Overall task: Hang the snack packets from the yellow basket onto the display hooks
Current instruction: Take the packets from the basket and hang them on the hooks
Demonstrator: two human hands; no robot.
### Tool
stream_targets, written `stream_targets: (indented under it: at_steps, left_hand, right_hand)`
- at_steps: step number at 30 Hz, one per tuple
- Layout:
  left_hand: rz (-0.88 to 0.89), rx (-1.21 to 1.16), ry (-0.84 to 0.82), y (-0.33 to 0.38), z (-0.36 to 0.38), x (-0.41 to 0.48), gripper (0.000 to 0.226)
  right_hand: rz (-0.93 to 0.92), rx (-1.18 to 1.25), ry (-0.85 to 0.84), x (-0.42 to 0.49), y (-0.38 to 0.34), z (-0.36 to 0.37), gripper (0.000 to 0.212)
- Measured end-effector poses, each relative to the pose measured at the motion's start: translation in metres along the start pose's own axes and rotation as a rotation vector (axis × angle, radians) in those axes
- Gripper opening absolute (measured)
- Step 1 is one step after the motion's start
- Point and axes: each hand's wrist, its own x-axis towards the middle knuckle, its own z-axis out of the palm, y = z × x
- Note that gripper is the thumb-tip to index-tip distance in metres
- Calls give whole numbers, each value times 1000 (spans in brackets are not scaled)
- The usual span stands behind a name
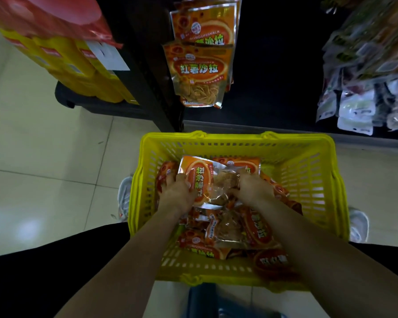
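Item in hand: one orange sweet-potato snack packet (201, 180), which we are lifting at a tilt over the heap inside the yellow basket (308, 143). Our left hand (177, 191) is curling its fingers around the packet's left edge; our right hand (253, 185) is pinching its clear, crinkled right side, thumb hidden beneath the film.

Stock below: more orange packets (246, 226), overlapping loosely and facing every direction. Risk one, as we are judging it: the slick film is sliding in our grip, or a neighbouring packet is catching on it and spilling over the rim onto the tiled floor (44, 145).

Destination: two hanging packets (200, 72) of the same kind, one above the other on the dark display rack (147, 72). The hooks themselves are not visible to us. Risk two: our packet is lying sideways, so we are likely needing to turn it header-up; a missed hole could tear the header or knock the front hung packet loose.

Basket is standing on the floor, just before the rack's base.
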Motion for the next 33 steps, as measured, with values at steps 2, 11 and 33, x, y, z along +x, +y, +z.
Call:
stream_targets:
  at_steps: [2, 11, 33]
  left_hand:
    - [-21, -45, -6, 1, 3, -1, 68]
    - [63, -201, 155, 18, -20, -14, 29]
    - [469, -55, 282, 86, -129, -112, 23]
  right_hand:
    - [-17, -80, -32, -3, 7, 0, 61]
    - [-137, -200, -43, -27, 30, -40, 56]
    - [-265, 67, 48, -105, 49, -120, 18]
